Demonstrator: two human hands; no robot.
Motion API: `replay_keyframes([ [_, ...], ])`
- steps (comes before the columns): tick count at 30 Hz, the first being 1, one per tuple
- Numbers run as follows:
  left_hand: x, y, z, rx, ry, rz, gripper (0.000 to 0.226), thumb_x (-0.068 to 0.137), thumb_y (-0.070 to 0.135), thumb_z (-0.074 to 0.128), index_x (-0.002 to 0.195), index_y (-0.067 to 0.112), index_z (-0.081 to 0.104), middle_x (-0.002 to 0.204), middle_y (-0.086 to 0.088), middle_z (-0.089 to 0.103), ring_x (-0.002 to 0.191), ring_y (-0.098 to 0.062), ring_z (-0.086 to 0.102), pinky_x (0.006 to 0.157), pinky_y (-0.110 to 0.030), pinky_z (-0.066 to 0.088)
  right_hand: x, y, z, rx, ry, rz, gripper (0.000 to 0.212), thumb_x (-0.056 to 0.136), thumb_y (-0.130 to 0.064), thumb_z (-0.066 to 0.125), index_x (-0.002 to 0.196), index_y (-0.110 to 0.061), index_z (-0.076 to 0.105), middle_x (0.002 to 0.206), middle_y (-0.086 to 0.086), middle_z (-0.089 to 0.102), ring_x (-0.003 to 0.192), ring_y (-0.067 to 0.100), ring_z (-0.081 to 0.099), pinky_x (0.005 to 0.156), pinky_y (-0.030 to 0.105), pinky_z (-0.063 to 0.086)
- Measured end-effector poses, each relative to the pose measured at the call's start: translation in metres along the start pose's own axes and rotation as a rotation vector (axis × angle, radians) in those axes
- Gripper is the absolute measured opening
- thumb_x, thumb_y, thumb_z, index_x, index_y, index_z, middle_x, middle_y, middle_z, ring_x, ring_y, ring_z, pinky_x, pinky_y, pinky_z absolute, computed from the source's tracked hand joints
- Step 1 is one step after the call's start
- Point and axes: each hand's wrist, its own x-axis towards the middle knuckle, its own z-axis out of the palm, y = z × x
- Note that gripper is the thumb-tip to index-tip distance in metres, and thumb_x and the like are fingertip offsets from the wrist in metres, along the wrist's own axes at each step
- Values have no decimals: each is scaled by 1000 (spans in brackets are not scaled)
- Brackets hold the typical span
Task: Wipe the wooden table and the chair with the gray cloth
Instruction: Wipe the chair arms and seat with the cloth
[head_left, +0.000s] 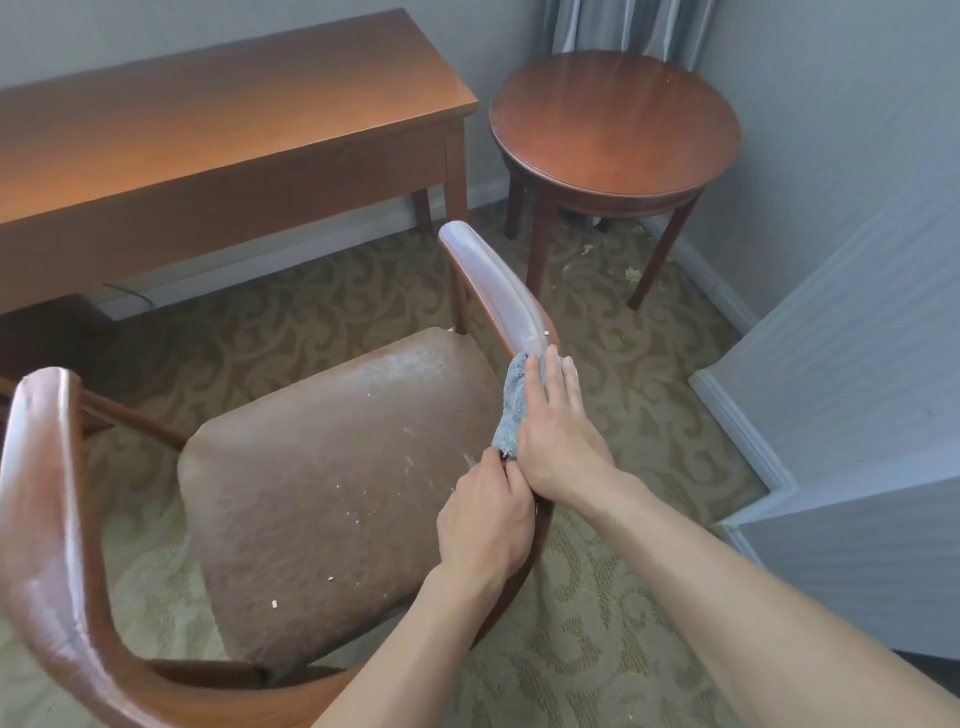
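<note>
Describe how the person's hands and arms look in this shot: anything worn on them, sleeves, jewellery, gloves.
Both arms are bare from the bottom edge of the picture to the fingertips: no sleeve shows at all. The left hand and the right hand wear no gloves, and no ring, watch, bracelet or bandage is visible on either wrist or any finger. Fingernails look short and unpainted where they show.

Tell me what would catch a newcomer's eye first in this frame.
Both hands meet on the chair's right armrest: the right hand lies flat, pressing the gray cloth onto the wood, while the left hand grips the rail just behind it. Next comes the brown seat cushion at centre, speckled with pale crumbs and dusty streaks. Behind stand a long wooden table on the left and a round side table in the corner.
</note>
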Motion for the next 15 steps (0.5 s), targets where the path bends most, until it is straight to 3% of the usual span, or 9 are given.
replay_keyframes([
  [7,27,10,9,-4,-2,21,43,94,61,23,101,30,52,108,5,68,103,-26,62,81,-41,46,58,3,-17,-248,-15,-62,83,103,-20,39,156,0,-21,165,19,-27,153,36,-25,128,39,0],
  [15,81,32,20,-99,26,-51,66,84,84,15,113,37,52,116,14,66,112,-16,61,91,-42,48,137,2,-31,-315,84,-246,66,109,-33,20,160,-7,-14,169,13,-19,157,31,-12,128,40,8],
])
